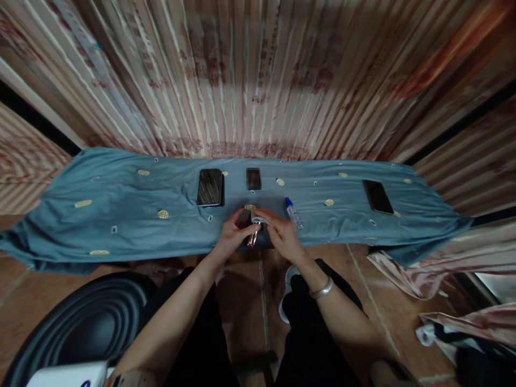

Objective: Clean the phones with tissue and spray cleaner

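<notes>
We've 1 head cam, facing fwd & steeply down over our forearms (pixel 173 317). Our L hand (pixel 231 232) & R hand (pixel 284 234) are near, approx. mid-frame; curtain (pixel 242 80) fills top, floor (pixel 382 279) shows toward btm.

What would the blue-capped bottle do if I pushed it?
The bottle would probably roll, because it lies on its side and looks round. The wrinkled cloth might slow it. Its small, see-through body suggests it's probably light.

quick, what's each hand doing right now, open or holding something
Left hand: closed on a shiny copper-toned object.
Right hand: closed on what looks like a pale cloth.
</notes>
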The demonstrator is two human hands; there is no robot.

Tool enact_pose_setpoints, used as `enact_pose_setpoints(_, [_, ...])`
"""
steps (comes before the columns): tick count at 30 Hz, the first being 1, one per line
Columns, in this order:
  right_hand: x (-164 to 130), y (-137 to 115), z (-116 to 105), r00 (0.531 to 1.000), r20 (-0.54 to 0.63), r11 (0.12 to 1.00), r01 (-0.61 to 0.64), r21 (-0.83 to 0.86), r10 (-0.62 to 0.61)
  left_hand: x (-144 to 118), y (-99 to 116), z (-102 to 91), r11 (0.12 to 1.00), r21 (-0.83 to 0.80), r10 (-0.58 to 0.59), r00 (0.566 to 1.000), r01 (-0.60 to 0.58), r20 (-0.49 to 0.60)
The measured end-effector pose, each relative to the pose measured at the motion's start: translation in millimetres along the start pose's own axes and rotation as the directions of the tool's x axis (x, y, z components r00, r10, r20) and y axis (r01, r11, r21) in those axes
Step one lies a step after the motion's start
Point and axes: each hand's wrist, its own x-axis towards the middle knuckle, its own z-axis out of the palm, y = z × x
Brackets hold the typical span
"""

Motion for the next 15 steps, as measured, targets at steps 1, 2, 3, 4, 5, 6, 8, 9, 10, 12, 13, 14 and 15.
enact_pose_setpoints(1, [-0.7, -0.2, 0.7, 1.0, -0.003, 1.0, 0.012, -0.023, -0.012, -1.0, 0.5, 1.4, 0.999, -0.036, -0.015, 1.0, 0.016, 0.02])
enact_pose_setpoints(2, [-1.2, -0.5, 1.3, 1.0, -0.005, 0.999, 0.022, -0.044, -0.023, -2.4, 1.1, 3.4, 0.996, -0.081, -0.033, 0.998, 0.037, 0.053])
enact_pose_setpoints(3, [-1.6, -0.8, 1.8, 0.999, -0.007, 0.998, 0.032, -0.062, -0.033, -4.0, 1.7, 5.6, 0.99, -0.129, -0.051, 0.994, 0.063, 0.095])
enact_pose_setpoints(4, [-1.8, -1.1, 2.0, 0.999, -0.007, 0.996, 0.042, -0.074, -0.042, -5.6, 2.2, 8.0, 0.98, -0.172, -0.073, 0.988, 0.096, 0.136])
enact_pose_setpoints(5, [-2.0, -1.3, 2.0, 0.999, -0.005, 0.995, 0.05, -0.084, -0.05, -7.1, 2.4, 10.4, 0.97, -0.207, -0.093, 0.981, 0.128, 0.172])
enact_pose_setpoints(6, [-2.0, -1.3, 1.7, 0.998, -0.002, 0.994, 0.056, -0.09, -0.056, -8.4, 2.2, 12.5, 0.959, -0.234, -0.113, 0.974, 0.158, 0.196])
enact_pose_setpoints(8, [-1.9, -0.8, 0.5, 0.998, 0.009, 0.993, 0.059, -0.098, -0.058, -9.9, 0.4, 15.5, 0.94, -0.269, -0.151, 0.963, 0.21, 0.225])
enact_pose_setpoints(9, [-1.8, -0.2, -0.2, 0.998, 0.018, 0.993, 0.056, -0.1, -0.055, -10.2, -1.0, 16.3, 0.932, -0.278, -0.169, 0.957, 0.233, 0.237])
enact_pose_setpoints(10, [-1.8, 0.6, -0.9, 0.998, 0.028, 0.994, 0.053, -0.1, -0.05, -10.3, -2.7, 16.7, 0.924, -0.282, -0.188, 0.951, 0.256, 0.246])
enact_pose_setpoints(12, [-1.6, 2.8, -1.8, 0.998, 0.046, 0.995, 0.042, -0.092, -0.037, -10.6, -5.6, 16.8, 0.911, -0.279, -0.229, 0.937, 0.302, 0.265])
enact_pose_setpoints(13, [-1.5, 4.1, -2.0, 0.998, 0.051, 0.996, 0.034, -0.087, -0.03, -11.1, -6.6, 16.8, 0.905, -0.276, -0.25, 0.93, 0.324, 0.271])
enact_pose_setpoints(14, [-1.3, 5.4, -2.1, 0.998, 0.054, 0.996, 0.027, -0.084, -0.022, -11.8, -7.0, 16.8, 0.898, -0.275, -0.27, 0.923, 0.344, 0.273])
enact_pose_setpoints(15, [-1.1, 6.8, -2.1, 0.998, 0.057, 0.996, 0.02, -0.083, -0.015, -12.9, -6.8, 17.0, 0.89, -0.275, -0.289, 0.916, 0.364, 0.278])
